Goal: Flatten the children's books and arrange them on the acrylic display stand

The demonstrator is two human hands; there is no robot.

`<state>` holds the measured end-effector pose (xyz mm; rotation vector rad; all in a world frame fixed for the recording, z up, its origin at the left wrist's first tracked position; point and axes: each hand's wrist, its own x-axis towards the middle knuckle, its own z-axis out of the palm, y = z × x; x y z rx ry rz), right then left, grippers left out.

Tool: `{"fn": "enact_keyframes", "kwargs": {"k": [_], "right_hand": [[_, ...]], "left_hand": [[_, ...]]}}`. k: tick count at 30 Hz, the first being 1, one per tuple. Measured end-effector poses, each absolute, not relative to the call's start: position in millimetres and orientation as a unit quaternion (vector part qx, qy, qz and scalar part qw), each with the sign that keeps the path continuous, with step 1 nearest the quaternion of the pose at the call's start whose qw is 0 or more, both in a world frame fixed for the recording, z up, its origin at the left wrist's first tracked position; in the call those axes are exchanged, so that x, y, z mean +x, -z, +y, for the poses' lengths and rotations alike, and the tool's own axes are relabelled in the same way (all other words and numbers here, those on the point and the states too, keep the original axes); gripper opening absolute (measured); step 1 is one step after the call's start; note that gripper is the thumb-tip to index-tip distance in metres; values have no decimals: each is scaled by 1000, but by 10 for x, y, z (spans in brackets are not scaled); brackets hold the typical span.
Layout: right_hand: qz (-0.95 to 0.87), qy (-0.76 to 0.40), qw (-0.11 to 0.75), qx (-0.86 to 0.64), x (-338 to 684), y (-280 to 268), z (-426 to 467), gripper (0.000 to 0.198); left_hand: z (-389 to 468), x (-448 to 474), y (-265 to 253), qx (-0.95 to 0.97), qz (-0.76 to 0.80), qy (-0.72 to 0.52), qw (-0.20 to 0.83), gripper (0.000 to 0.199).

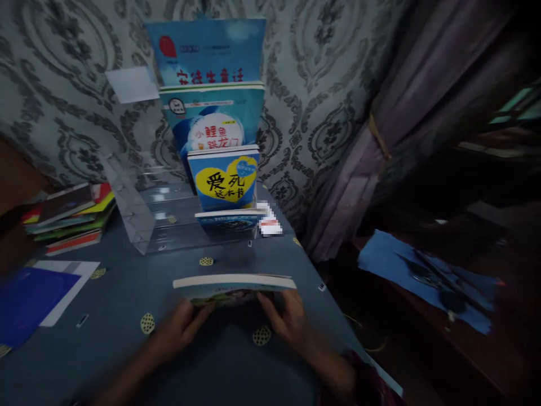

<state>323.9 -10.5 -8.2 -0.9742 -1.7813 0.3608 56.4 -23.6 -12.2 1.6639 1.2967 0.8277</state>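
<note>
Between my two hands is a thin paperback book [236,283], its pale page edge facing up and its dark green cover turned toward me. My left hand [186,324] is closed on the lower left of the book, thumb on the cover. On the right side, my right hand [289,313] grips it the same way. Beyond the book stands a clear acrylic tiered rack [139,220]. Several books lean upright in its right part, one behind another: a tall blue book [207,48], a teal book [249,107], a blue-and-yellow book [228,180] and a low dark-blue book [232,223].
A stack of books [71,217] lies at the left of the patterned tablecloth [169,372]. Nearer are a blue folder [34,301] and white paper [84,270]. The table's right edge slopes past a tied curtain [363,169]. A blue cloth [380,254] with dark tools lies farther right.
</note>
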Motion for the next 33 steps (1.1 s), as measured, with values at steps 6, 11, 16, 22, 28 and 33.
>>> {"fn": "enact_keyframes", "kwargs": {"k": [6, 11, 16, 22, 28, 33], "right_hand": [[-746, -54, 532, -396, 3256, 105, -90, 9], [-756, -51, 510, -406, 3279, 157, -97, 11], [-752, -79, 511, -410, 3269, 180, -119, 4], [-746, -161, 494, -416, 3216, 69, -124, 11], [-695, -307, 477, -441, 3152, 38, -68, 17], [-666, -345, 482, -454, 3118, 75, 28, 25]], "left_hand": [[-239, 633, -68, 688, 476, -346, 425, 23], [-238, 648, -204, 711, 460, -331, 416, 26], [-248, 619, -145, 715, 454, -336, 413, 23], [-241, 626, -15, 676, 480, -374, 415, 16], [-160, 726, -67, 619, 487, -408, 463, 29], [-11, 765, -66, 588, 471, -425, 502, 47]]}}
